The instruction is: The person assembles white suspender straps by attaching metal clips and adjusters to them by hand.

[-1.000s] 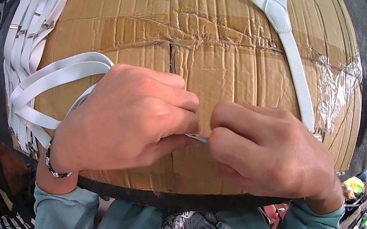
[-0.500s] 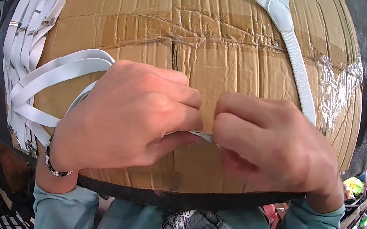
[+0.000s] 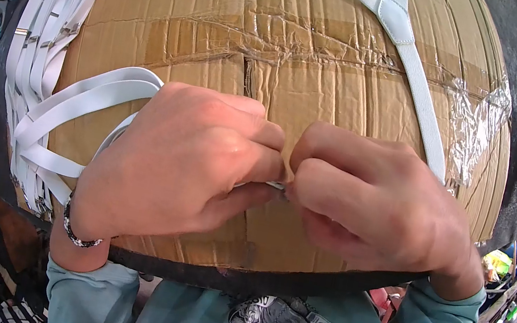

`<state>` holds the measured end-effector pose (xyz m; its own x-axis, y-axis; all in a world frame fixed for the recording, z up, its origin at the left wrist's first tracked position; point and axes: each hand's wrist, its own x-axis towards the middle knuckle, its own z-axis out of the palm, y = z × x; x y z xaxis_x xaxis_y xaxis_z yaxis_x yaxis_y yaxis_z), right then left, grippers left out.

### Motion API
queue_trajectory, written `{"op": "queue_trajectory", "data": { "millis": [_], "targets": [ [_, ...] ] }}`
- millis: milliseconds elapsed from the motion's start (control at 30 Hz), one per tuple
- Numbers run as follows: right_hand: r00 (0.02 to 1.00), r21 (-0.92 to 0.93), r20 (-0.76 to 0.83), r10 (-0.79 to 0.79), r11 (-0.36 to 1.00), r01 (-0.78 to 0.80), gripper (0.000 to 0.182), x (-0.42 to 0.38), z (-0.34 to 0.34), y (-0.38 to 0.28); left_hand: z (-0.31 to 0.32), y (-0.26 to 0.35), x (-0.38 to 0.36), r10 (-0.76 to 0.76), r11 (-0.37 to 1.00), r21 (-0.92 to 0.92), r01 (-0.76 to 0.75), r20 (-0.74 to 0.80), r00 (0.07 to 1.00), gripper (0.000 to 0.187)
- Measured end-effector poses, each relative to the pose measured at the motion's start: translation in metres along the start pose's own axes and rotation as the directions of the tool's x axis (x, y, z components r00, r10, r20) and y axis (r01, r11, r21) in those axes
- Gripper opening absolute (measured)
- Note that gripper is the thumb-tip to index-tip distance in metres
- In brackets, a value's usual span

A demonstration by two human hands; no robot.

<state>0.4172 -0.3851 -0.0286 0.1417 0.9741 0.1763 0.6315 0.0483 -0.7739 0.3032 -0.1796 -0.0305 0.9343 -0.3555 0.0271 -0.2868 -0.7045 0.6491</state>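
Note:
My left hand (image 3: pixel 193 157) is closed in a pinch, with white elastic strap (image 3: pixel 95 90) looping out behind it to the left. A small sliver of white shows between its thumb and forefinger. My right hand (image 3: pixel 379 200) is closed too, its fingertips almost touching those of the left at that sliver. What exactly lies between the right fingertips is hidden by the curled fingers. Both hands are just above the taped cardboard (image 3: pixel 300 238). A pair of white suspenders with a Y-shaped joining patch (image 3: pixel 395 20) lies flat beyond my right hand.
Many white straps with metal clips (image 3: pixel 57 8) are piled along the left side of the cardboard. Clear, crinkled tape (image 3: pixel 475 130) covers its right part. A dark edge (image 3: pixel 264 284) runs along the near side, close to my body. Clutter stands on the floor at the right.
My right hand has shifted slightly left, closing the gap to my left hand. Less of the white strap shows between them. My left hand has stayed nearly still.

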Motion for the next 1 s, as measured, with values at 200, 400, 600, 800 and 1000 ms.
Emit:
{"op": "queue_trajectory", "data": {
  "millis": [200,400,600,800,1000],
  "targets": [
    [0.994,0.016,0.104,0.046,0.999,-0.048,0.023,-0.004,-0.014,0.000,-0.001,0.001,0.000,-0.004,0.999,0.050,0.001,0.041,0.999,0.019],
    [0.994,0.006,-0.097,-0.043,0.999,0.044,0.024,0.002,0.006,0.000,0.001,0.000,-0.001,0.020,1.000,-0.005,-0.020,-0.032,0.999,0.018],
    [0.988,-0.193,0.153,0.026,0.981,0.004,0.024,-0.006,-0.010,0.004,0.000,0.000,-0.001,-0.002,0.999,0.049,0.001,0.016,1.000,0.019],
    [1.000,-0.051,0.012,0.002,0.999,-0.001,0.024,-0.003,-0.015,-0.002,0.000,0.001,-0.002,0.005,0.999,0.045,-0.005,0.004,1.000,0.020],
    [0.998,-0.049,-0.029,-0.053,0.997,0.052,0.021,0.001,0.001,-0.001,0.000,0.000,-0.001,0.022,0.999,0.024,-0.022,-0.008,1.000,0.018]
  ]
}}
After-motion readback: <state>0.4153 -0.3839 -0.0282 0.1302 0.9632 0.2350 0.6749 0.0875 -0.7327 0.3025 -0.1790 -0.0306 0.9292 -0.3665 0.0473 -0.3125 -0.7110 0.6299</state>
